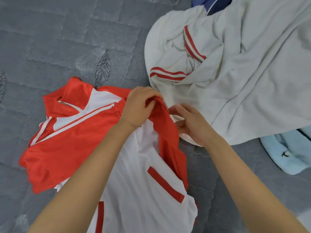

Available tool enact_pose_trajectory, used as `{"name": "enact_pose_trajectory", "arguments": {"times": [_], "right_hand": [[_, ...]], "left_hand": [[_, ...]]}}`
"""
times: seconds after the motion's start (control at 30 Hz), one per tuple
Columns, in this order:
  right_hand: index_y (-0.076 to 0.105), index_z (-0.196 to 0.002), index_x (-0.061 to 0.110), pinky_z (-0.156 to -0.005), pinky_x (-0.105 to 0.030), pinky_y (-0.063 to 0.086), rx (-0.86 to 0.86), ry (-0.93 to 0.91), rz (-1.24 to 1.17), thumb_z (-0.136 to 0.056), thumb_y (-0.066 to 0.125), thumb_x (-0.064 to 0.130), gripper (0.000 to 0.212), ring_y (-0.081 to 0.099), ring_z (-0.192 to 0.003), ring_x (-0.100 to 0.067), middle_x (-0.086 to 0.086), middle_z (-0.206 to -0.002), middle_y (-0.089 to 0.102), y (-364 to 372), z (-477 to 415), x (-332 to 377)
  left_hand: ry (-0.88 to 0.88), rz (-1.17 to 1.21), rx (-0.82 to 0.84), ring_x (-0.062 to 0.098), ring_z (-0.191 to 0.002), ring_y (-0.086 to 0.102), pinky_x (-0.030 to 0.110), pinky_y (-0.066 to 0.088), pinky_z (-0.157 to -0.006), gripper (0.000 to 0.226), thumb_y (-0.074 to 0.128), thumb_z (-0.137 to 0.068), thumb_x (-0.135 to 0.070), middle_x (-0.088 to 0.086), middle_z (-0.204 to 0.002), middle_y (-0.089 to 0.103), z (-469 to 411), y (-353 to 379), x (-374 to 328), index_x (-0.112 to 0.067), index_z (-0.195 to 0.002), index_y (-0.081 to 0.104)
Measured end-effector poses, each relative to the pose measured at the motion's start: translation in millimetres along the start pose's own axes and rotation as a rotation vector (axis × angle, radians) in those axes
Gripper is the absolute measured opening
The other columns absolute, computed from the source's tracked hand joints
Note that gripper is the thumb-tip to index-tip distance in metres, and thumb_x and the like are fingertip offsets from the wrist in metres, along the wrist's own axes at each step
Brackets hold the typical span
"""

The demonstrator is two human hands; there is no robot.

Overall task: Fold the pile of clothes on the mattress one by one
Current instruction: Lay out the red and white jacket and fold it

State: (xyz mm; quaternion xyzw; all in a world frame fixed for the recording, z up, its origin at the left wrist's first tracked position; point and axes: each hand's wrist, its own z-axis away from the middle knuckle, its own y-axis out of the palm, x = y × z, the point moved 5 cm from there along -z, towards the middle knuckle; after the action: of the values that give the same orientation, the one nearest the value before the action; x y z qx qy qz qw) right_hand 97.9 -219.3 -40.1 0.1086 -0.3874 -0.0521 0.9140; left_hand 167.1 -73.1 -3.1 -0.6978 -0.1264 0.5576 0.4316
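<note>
Both hands, left (140, 105) and right (190, 122), pinched the jacket (138, 182) at its red sleeve; thin and probably slippery, it seemed best held by the seams.

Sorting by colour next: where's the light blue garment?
Head view, right edge: the blue garment lies on the mattress, at the lower edge of the white garment.

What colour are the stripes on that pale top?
Red, in pairs: the stripes show on the top in the head view.

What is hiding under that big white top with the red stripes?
A dark blue garment shows at its far edge, a light blue garment at its near edge. The white top hides the rest.
</note>
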Motion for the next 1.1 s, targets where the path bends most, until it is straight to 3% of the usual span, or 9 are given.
{"name": "enact_pose_trajectory", "arguments": {"times": [0.07, 0.17, 0.27, 0.43, 0.57, 0.67, 0.83, 0.97, 1.1], "right_hand": [[0.052, -0.118, 0.024, -0.049, -0.026, 0.052, 0.098, 0.093, -0.033, -0.100, 0.047, 0.021, 0.018, 0.062, -0.054, -0.015, 0.004, -0.092, 0.070, 4.3, 2.9, -7.5], [0.049, -0.118, 0.040, -0.056, -0.021, 0.050, 0.120, 0.018, 0.304, -0.096, 0.053, 0.016, 0.033, 0.062, -0.066, -0.008, 0.001, -0.100, 0.066, 12.2, 2.6, -16.3], [0.066, -0.105, 0.027, -0.073, -0.031, 0.050, 0.096, -0.023, 0.353, -0.092, 0.055, 0.010, 0.024, 0.065, -0.081, -0.017, -0.022, -0.105, 0.066, 16.0, -1.5, -22.9], [0.065, -0.102, 0.005, -0.074, -0.032, 0.043, 0.062, 0.055, 0.304, -0.090, 0.060, 0.018, 0.019, 0.054, -0.076, -0.016, -0.007, -0.083, 0.059, 14.8, -5.4, -36.5], [0.053, -0.081, 0.012, -0.068, -0.032, 0.038, -0.098, -0.003, 0.148, -0.092, 0.062, 0.028, 0.021, 0.046, -0.071, -0.016, -0.002, -0.074, 0.049, -11.1, 3.4, -19.2], [0.053, -0.081, 0.016, -0.065, -0.027, 0.041, -0.195, -0.127, 0.245, -0.091, 0.064, 0.031, 0.020, 0.049, -0.066, -0.009, 0.002, -0.072, 0.053, -36.9, 15.3, 6.8], [0.062, -0.095, 0.019, -0.078, -0.014, 0.041, -0.167, -0.342, 0.462, -0.086, 0.069, 0.018, 0.011, 0.058, -0.086, -0.007, 0.008, -0.090, 0.063, -45.8, 30.2, 48.9], [0.064, -0.102, 0.022, -0.071, -0.003, 0.035, -0.211, -0.383, 0.627, -0.085, 0.070, 0.021, 0.018, 0.054, -0.081, -0.002, 0.014, -0.089, 0.060, -58.7, 33.8, 63.8], [0.055, -0.103, 0.020, -0.069, -0.024, 0.037, -0.250, -0.271, 0.721, -0.082, 0.072, 0.037, 0.032, 0.054, -0.078, -0.008, 0.009, -0.085, 0.059, -78.8, 34.2, 63.5]], "left_hand": [[-0.022, 0.137, -0.060, 0.021, -0.090, 0.062, 0.031, 0.045, -0.088, 0.030, 0.050, -0.073, 0.008, 0.000, -0.093, 0.066, 0.7, -6.4, -1.5, -0.004, -0.092, 0.071], [-0.047, 0.191, -0.080, 0.011, -0.093, 0.061, 0.017, 0.042, -0.090, 0.037, 0.050, -0.072, 0.016, 0.003, -0.096, 0.067, 1.7, -11.0, -1.5, -0.004, -0.095, 0.072], [-0.048, 0.193, -0.094, 0.005, -0.094, 0.060, 0.015, 0.042, -0.091, 0.039, 0.049, -0.071, 0.015, -0.001, -0.097, 0.067, 2.1, -16.5, -1.3, -0.005, -0.095, 0.072], [-0.124, 0.197, -0.066, 0.006, -0.096, 0.063, 0.023, 0.047, -0.092, 0.040, 0.046, -0.073, 0.006, -0.007, -0.100, 0.067, 6.8, -19.2, -0.6, -0.009, -0.100, 0.072], [-0.201, 0.155, 0.163, 0.014, -0.100, 0.062, 0.017, 0.044, -0.091, 0.048, 0.046, -0.079, 0.018, -0.001, -0.107, 0.067, 5.0, -15.3, -0.9, -0.012, -0.111, 0.067], [-0.199, 0.277, 0.355, 0.009, -0.120, 0.051, 0.015, 0.034, -0.105, 0.058, 0.044, -0.081, 0.023, 0.001, -0.128, 0.057, 0.1, -10.1, -16.5, -0.012, -0.127, 0.053], [-0.113, 0.267, 0.503, -0.003, -0.125, 0.041, 0.010, 0.027, -0.107, 0.037, 0.050, -0.098, -0.010, -0.010, -0.135, 0.049, -32.8, 16.5, -65.1, -0.019, -0.134, 0.049], [-0.130, 0.188, 0.490, -0.010, -0.093, 0.055, 0.004, 0.038, -0.083, 0.019, 0.059, -0.094, -0.016, -0.013, -0.102, 0.065, -49.7, 34.0, -72.8, -0.023, -0.111, 0.065], [-0.091, 0.067, 0.375, -0.006, -0.065, 0.049, 0.015, 0.033, -0.064, 0.012, 0.061, -0.092, -0.017, -0.011, -0.068, 0.054, -54.5, 33.9, -68.2, -0.014, -0.081, 0.064]]}}
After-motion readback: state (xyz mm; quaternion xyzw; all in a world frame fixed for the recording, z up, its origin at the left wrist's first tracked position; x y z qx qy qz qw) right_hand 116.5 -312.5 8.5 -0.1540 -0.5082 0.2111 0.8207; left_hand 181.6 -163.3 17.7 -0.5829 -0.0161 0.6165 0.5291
